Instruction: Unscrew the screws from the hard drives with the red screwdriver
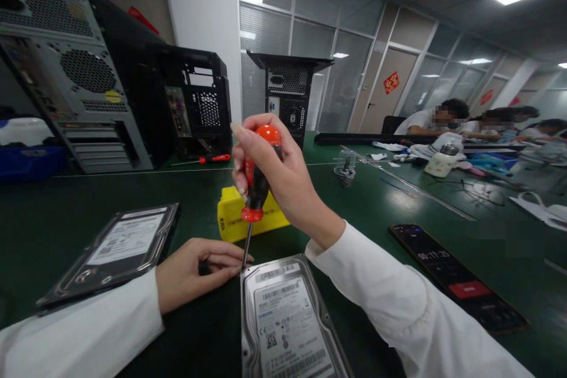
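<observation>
My right hand [277, 171] is wrapped round the red and black handle of a screwdriver [256, 189], which stands nearly upright. Its tip meets the top left corner of a silver hard drive [290, 313] with a white label, lying flat at the bottom centre. My left hand [206, 269] rests beside that corner, its fingertips together at the screwdriver's tip; whatever they pinch is too small to make out. Behind the tip sits a yellow box [230, 212]. A second hard drive [128, 239] lies to the left.
A phone [458, 277] showing a timer lies on the green table [354, 212] at right. Computer cases [119, 71] stand behind, with another red screwdriver [215, 159] near them. A glass jar [346, 162] and glasses [482, 192] are farther right. Several people sit at the far right.
</observation>
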The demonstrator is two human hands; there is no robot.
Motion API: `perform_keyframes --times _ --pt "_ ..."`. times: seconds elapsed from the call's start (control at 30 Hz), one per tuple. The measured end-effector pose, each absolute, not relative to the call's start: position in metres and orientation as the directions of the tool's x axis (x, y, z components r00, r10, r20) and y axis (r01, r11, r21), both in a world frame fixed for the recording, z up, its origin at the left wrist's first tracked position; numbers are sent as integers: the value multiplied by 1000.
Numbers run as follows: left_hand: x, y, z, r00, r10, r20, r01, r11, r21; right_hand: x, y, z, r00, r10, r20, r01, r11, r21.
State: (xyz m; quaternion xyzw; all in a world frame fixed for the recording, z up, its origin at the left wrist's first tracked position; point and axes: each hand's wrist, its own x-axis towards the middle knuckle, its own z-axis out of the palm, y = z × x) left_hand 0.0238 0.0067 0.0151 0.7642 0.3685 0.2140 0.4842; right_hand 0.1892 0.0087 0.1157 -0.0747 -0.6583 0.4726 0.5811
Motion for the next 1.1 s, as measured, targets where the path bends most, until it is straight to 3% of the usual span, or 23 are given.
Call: perform_keyframes --times 0.27,0.6,1.1 --pt "23 8 15 645 762 -54 339 -222 914 189 14 113 -337 656 676 -472 504 -724" --pt "21 10 12 649 759 -55 301 -190 935 196 14 116 -343 606 718 -273 667 -693" --pt "22 7 21 654 755 -46 265 -172 949 193 12 115 -374 636 675 -392 551 -736"
